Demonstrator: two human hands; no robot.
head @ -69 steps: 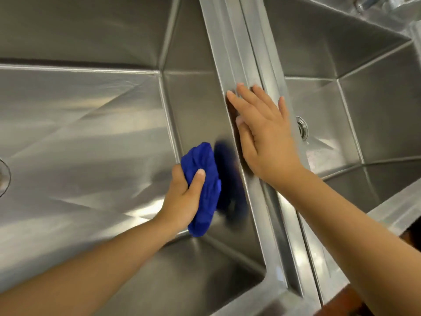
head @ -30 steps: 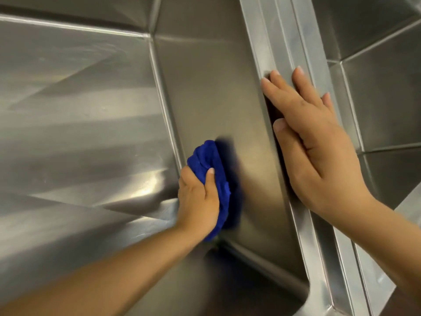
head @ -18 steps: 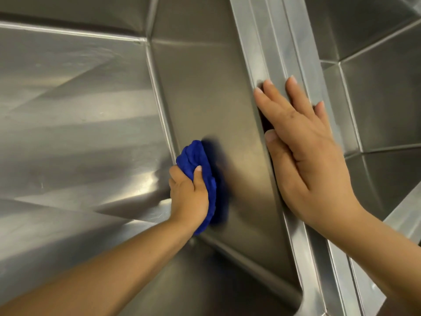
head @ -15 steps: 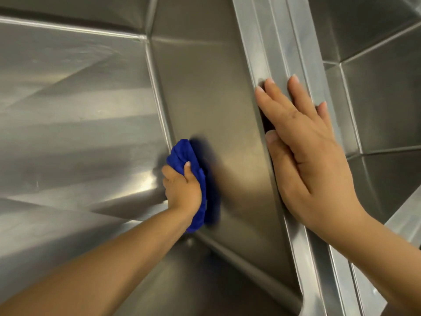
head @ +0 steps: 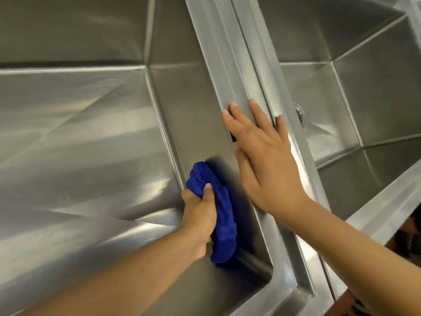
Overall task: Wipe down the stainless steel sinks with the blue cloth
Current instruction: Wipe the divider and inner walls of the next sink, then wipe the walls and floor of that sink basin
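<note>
Where divider (head: 237, 60) split two steel sinks, drain fitting (head: 300, 116) showed in right sink (head: 376, 99), just past divider. Right hand (head: 266, 165) lay flat on divider, fingers straight, slightly spread, thumb down divider's left face. Left hand (head: 200, 217) gripped bunched blue cloth (head: 222, 220), fingers curled round it, pressing cloth against left sink (head: 79, 133) wall under divider, near front corner. Blue reflection (head: 241, 201) on wall beside cloth.

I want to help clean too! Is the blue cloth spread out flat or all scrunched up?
Scrunched up. The blue cloth bulges in wrinkled folds from the left hand, which grips it against the sink wall.
</note>
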